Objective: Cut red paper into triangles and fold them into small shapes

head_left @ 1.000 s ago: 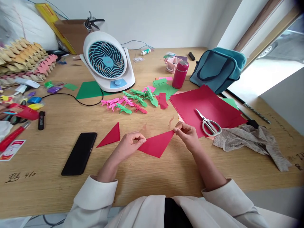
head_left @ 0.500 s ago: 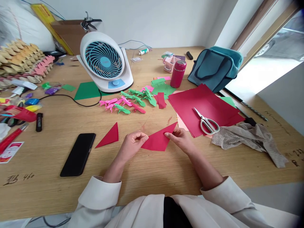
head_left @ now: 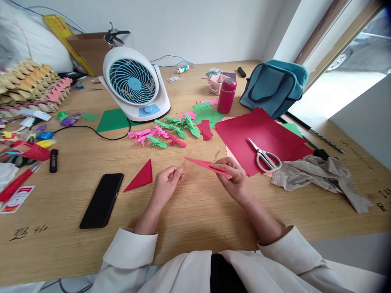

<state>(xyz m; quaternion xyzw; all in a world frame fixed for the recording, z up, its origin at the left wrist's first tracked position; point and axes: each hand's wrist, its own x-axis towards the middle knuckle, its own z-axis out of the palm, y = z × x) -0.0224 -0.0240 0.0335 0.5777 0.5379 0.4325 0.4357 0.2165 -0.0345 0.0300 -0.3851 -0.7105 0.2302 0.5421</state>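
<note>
- Black phone lies flat on the tabletop.
- Red triangle lies just right of the phone.
- Left hand: curled, thumb against fingers, near the held paper but apart from it.
- Red paper piece: between the hands, nearly edge-on, tip pointing left.
- Right hand: pinches that piece's right end.
- Scissors rest on red sheets.

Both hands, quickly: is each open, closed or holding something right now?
Left hand: closed, nothing visible in it.
Right hand: closed, holding a red paper piece.
</note>
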